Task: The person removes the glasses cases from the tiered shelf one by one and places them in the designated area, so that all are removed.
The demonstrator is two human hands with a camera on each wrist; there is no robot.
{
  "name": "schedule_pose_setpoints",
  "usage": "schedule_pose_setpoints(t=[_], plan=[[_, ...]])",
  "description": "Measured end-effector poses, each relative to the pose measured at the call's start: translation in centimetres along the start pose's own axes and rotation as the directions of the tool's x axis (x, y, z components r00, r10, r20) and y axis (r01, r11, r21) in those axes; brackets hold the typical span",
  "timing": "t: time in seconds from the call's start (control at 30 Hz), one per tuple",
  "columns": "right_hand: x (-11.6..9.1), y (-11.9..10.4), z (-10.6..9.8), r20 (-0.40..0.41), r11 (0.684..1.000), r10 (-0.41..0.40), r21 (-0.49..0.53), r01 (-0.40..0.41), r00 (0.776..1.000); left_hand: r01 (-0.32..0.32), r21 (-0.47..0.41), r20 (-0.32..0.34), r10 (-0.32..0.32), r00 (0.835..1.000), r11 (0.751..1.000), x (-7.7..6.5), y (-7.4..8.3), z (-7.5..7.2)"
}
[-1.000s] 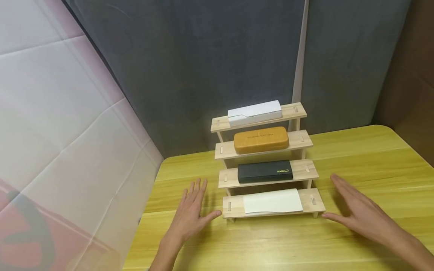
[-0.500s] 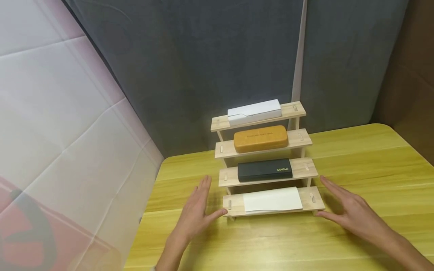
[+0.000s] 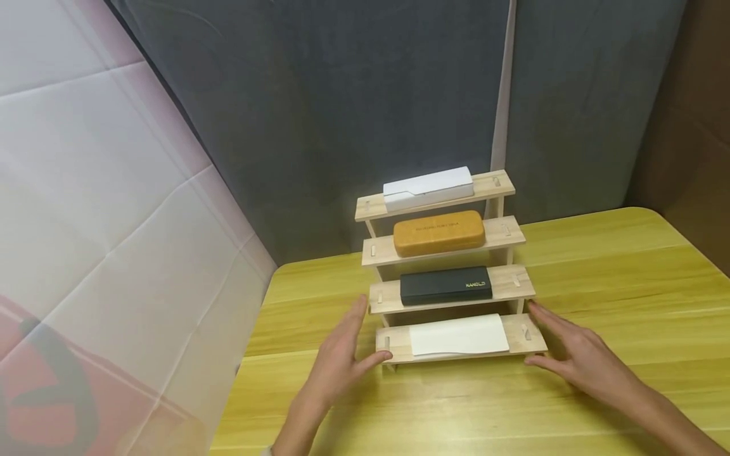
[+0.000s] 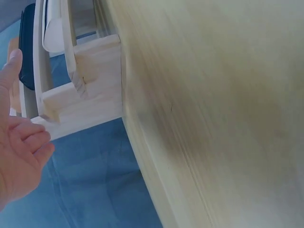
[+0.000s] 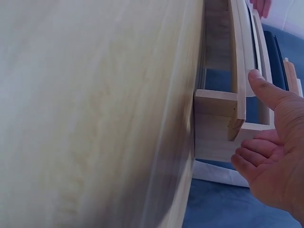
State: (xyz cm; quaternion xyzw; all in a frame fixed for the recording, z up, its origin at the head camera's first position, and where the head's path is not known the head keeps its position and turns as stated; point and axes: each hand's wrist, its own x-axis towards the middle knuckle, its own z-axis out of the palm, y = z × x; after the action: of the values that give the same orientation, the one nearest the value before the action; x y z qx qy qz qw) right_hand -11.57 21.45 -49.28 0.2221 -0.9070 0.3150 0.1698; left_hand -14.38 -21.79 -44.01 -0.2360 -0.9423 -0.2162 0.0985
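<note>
A pale wooden four-step display rack (image 3: pixel 516 341) stands on the table, one glasses case per step. From the top they are a white case (image 3: pixel 428 190), an orange-tan case (image 3: pixel 439 233), a black case with gold lettering (image 3: pixel 445 287) and a flat white case (image 3: pixel 459 335). My left hand (image 3: pixel 339 358) is at the rack's left end, its thumb overlapping the lowest step's front corner. My right hand (image 3: pixel 587 358) mirrors it at the right end, thumb by the lower front corner. Both wrist views show the fingers loosely bent beside the side panels, holding nothing.
The yellow wood-grain table (image 3: pixel 456 411) has a rounded far right corner. A dark grey curtain (image 3: pixel 342 114) hangs behind the rack. White printed fabric (image 3: pixel 114 221) closes the left side, and a brown panel (image 3: pixel 690 139) stands on the right.
Both hands have moved inward to the rack's ends, the left rightward and the right leftward. The rack and the cases on it have stayed in place.
</note>
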Motion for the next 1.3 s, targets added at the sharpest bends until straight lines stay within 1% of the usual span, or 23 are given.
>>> schedule_pose_setpoints(t=[0.07,0.13,0.2,0.33,0.4,0.5,0.63,0.73,1.0,1.17,1.3], plan=[[0.1,0.0,0.1,0.003,1.0,0.001,0.005,-0.001,1.0,-0.027,0.001,-0.013,0.027,1.0,1.0,0.1,0.2,0.1],[0.2,-0.1,0.2,0.01,1.0,0.007,0.009,-0.007,1.0,-0.04,-0.006,-0.012,0.04,0.999,0.999,0.1,0.5,0.3],[0.3,-0.2,0.3,0.015,1.0,0.015,0.015,-0.015,1.0,-0.046,-0.013,-0.006,0.046,0.999,0.999,0.0,0.8,0.4],[0.4,-0.4,0.4,0.012,0.999,0.026,0.022,-0.027,1.0,-0.038,-0.016,0.008,0.038,0.999,0.999,-0.1,1.3,0.5],[0.3,-0.4,0.5,-0.007,1.0,0.021,0.018,-0.021,1.0,-0.041,-0.008,0.003,0.041,0.999,0.999,-0.2,1.4,0.7],[0.4,-0.5,0.6,-0.059,1.0,-0.005,0.01,0.006,0.998,-0.053,0.011,-0.009,0.054,0.999,0.999,-0.3,1.5,0.9],[0.6,-0.7,0.7,-0.124,0.999,-0.039,0.012,0.04,0.991,-0.09,0.032,-0.025,0.091,0.996,0.995,-0.5,1.7,1.1],[0.7,-0.8,0.8,-0.146,0.998,-0.049,0.018,0.052,0.988,-0.12,0.041,-0.027,0.121,0.992,0.992,-0.6,1.9,1.2],[0.5,-1.8,0.7,-0.208,0.996,-0.092,-0.001,0.094,0.974,-0.167,0.041,-0.042,0.169,0.985,0.985,-1.0,2.5,1.7],[0.3,-2.4,0.9,-0.208,0.991,-0.118,0.032,0.127,0.971,-0.178,0.022,-0.041,0.179,0.983,0.984,-1.3,2.8,1.8],[0.5,-2.7,1.4,-0.177,0.988,-0.132,0.061,0.145,0.975,-0.154,0.016,-0.008,0.154,0.988,0.988,-1.5,3.0,2.0]])
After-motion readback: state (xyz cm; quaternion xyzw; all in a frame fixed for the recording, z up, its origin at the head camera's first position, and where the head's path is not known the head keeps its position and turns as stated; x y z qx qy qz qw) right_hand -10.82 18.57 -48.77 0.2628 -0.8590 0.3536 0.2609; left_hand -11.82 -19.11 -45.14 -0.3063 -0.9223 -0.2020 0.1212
